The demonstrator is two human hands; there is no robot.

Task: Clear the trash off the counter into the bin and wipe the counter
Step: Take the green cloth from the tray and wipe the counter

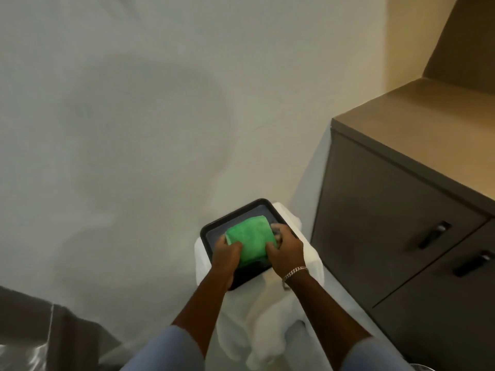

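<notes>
A folded green cloth (250,236) lies over the black-rimmed top of the bin (235,212), which has a white liner bag (267,317) hanging down its sides. My left hand (226,257) grips the cloth's left edge. My right hand (285,249), with a silver bracelet at the wrist, grips its right side; something small and grey shows between its fingers and the cloth, too blurred to identify. The counter (417,124) is a brown-grey top at the right, and no trash shows on the visible part.
Grey cabinet doors with dark handles (434,235) stand under the counter, close to the bin's right side. A pale wall (134,116) fills the left and middle. A dark object with clear plastic (32,338) sits at the lower left.
</notes>
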